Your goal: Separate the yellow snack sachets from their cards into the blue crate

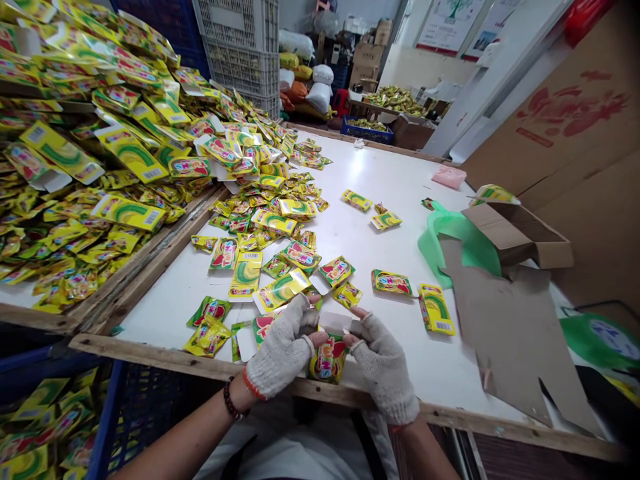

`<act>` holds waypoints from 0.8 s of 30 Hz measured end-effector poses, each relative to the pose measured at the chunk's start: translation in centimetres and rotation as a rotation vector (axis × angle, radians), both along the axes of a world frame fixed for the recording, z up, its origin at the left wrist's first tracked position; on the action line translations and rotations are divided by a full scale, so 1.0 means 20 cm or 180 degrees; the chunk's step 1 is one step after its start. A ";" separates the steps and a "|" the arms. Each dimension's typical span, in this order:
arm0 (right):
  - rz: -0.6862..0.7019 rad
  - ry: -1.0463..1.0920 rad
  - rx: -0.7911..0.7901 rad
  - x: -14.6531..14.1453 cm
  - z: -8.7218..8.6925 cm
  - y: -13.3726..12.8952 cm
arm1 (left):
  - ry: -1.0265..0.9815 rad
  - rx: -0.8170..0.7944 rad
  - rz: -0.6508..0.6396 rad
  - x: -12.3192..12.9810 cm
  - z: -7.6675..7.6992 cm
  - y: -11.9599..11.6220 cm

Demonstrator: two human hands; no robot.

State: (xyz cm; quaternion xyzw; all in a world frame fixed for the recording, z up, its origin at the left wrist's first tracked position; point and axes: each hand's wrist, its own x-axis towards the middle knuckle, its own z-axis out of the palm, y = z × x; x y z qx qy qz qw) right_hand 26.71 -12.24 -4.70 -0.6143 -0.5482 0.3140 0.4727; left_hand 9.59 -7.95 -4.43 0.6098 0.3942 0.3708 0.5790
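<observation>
Both my hands wear pale knit gloves with bare fingertips, at the table's near edge. My left hand (286,347) has its thumb and fingers closed on the left side of a yellow-and-green candy packet (327,360). On the packet's other side, my right hand (381,357) pinches its upper right corner. Just behind the packet, between my hands, shows a white box flap (336,321). A green-and-red box (263,327) lies beside my left hand. Yellow boxes (283,291) and small candy packets (207,337) lie around them on the table.
A big heap of boxes and packets (133,157) covers the left side. At the right are cardboard (520,340), an open carton (515,233) and green plastic (463,240). A blue crate (130,407) stands below the wooden table edge (200,363). Grey crates (240,47) stand behind.
</observation>
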 end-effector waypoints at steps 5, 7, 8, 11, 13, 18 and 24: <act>0.0260 -0.0491 0.0410 0.02 0.01 -0.01 | 0.0571 0.0628 -0.0059 -0.02 0.02 0.01; 0.0370 -0.0542 0.0411 0.02 0.04 -0.02 | 0.0654 0.0697 -0.0262 -0.03 0.07 0.02; 0.0391 -0.0552 0.0331 0.02 0.06 -0.02 | 0.0715 0.0647 -0.0354 -0.03 0.09 0.03; 0.0439 -0.0621 -0.0093 0.01 0.12 -0.01 | 0.0941 0.0423 -0.0541 -0.03 0.16 0.07; 0.0490 -0.0661 -0.0276 0.01 0.15 0.01 | 0.1028 0.0369 -0.0624 -0.04 0.19 0.09; 0.0584 -0.0603 -0.0140 0.03 0.13 0.01 | 0.0927 0.0527 -0.0864 -0.08 0.18 0.11; 0.1465 -0.1016 0.0813 0.11 0.06 -0.08 | 0.0693 0.1637 -0.1085 -0.10 0.06 0.00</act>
